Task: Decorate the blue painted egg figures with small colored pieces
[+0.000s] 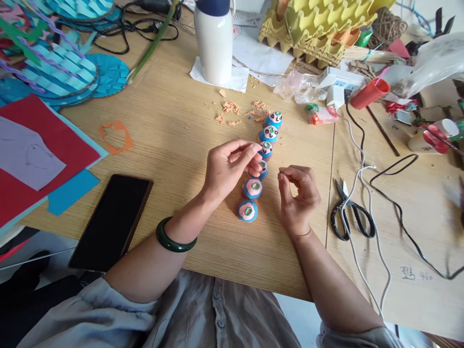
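A row of small blue domes point(252, 188), like halved balls with pink tops and green rings, runs away from me down the table. The farther domes point(270, 133) also carry small black marks or bits; the nearest dome point(247, 210) shows only the green ring on pink. Over the middle of the row, my left hand point(232, 162) has thumb and forefinger pinched, partly covering a dome; what is in the pinch, I cannot make out. Just right of the row, my right hand point(299, 195) pinches too, with a tiny dark speck at its fingertips, too small to name.
Black-handled scissors point(351, 212) and white and black cables lie at right. A phone point(112, 222) and red paper point(78, 128) are at left. Behind the row are orange shavings point(231, 107), a white bottle point(213, 46), yellow egg trays point(315, 26) and a red cup point(369, 93).
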### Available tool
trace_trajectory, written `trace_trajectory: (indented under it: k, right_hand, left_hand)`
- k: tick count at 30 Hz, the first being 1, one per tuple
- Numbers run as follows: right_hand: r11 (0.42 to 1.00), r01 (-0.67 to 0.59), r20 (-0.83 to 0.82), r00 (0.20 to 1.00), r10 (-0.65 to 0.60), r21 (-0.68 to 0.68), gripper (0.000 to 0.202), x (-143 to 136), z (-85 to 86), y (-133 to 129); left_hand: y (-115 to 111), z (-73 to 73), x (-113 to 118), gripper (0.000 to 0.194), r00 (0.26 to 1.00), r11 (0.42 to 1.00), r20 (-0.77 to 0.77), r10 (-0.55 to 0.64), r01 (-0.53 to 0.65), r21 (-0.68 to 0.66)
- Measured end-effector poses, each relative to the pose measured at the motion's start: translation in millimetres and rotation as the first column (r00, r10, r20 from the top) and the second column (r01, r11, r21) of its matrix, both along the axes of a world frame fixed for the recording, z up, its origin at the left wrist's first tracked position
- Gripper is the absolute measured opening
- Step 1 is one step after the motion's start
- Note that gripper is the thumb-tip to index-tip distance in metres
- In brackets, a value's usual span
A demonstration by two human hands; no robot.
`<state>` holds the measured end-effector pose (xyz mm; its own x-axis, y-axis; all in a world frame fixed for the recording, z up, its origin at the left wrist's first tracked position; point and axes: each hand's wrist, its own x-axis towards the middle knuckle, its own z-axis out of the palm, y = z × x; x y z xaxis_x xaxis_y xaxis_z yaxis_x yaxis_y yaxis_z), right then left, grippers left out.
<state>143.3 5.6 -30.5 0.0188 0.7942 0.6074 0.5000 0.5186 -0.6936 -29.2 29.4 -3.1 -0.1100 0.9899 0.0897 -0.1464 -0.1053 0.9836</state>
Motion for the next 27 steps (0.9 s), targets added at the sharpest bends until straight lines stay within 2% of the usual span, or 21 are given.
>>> trace_trajectory:
  k: [2,4,6,8,9,11,14,17,20,24,27]
  right_hand:
    - [0.995,-0.001,-0.108,0.994,-0.01,-0.1,0.005,-0.2,-3.0,1.0]
    - [0.987,-0.021,-0.162,0.987,-0.006,-0.161,0.018,0.0,-5.5,1.8]
    - [0.981,-0.041,-0.168,0.986,0.008,-0.189,0.03,0.3,-6.9,2.0]
    - [0.98,-0.039,-0.174,0.985,0.004,-0.197,0.029,0.0,-6.5,2.0]
    - [0.979,-0.033,-0.183,0.983,-0.004,-0.199,0.026,-0.3,-5.8,1.9]
    - [0.974,-0.025,-0.189,0.982,-0.019,-0.226,0.03,-1.1,-3.3,1.8]
    - [0.963,-0.018,-0.188,0.982,-0.034,-0.268,0.043,-1.9,1.0,2.0]
    - [0.967,-0.013,-0.23,0.972,-0.048,-0.256,0.033,-1.6,3.0,2.7]
    - [0.959,-0.026,-0.239,0.97,-0.044,-0.282,0.041,-0.6,1.8,3.5]
    - [0.953,-0.056,-0.279,0.96,-0.031,-0.297,0.032,0.3,-0.9,3.9]
    - [0.938,-0.063,-0.276,0.961,-0.036,-0.341,0.043,-0.3,-0.2,3.9]
  left_hand:
    - [1.3,0.0,1.2,0.021,0.991,0.998,0.128,-0.024,0.031,-0.057]
    - [2.8,0.1,2.1,0.018,0.974,0.993,0.226,-0.024,0.049,-0.106]
    - [4.7,0.6,2.2,0.011,0.947,0.987,0.32,0.009,0.043,-0.156]
    - [7.0,1.3,1.3,0.002,0.914,0.977,0.402,0.058,0.03,-0.21]
    - [8.2,1.7,0.5,0.005,0.899,0.971,0.431,0.081,0.027,-0.238]
    - [10.6,2.1,-1.6,0.013,0.877,0.956,0.467,0.113,0.032,-0.291]
    - [13.4,1.2,-4.8,0.014,0.858,0.941,0.496,0.135,0.045,-0.334]
    - [15.0,-0.8,-7.0,0.006,0.844,0.931,0.517,0.145,0.061,-0.361]
    - [15.8,-2.1,-7.9,0.005,0.828,0.922,0.538,0.157,0.072,-0.381]
    - [16.0,-2.3,-7.5,0.005,0.811,0.919,0.564,0.155,0.091,-0.382]
    - [16.0,-2.3,-6.9,0.005,0.794,0.915,0.588,0.154,0.11,-0.389]
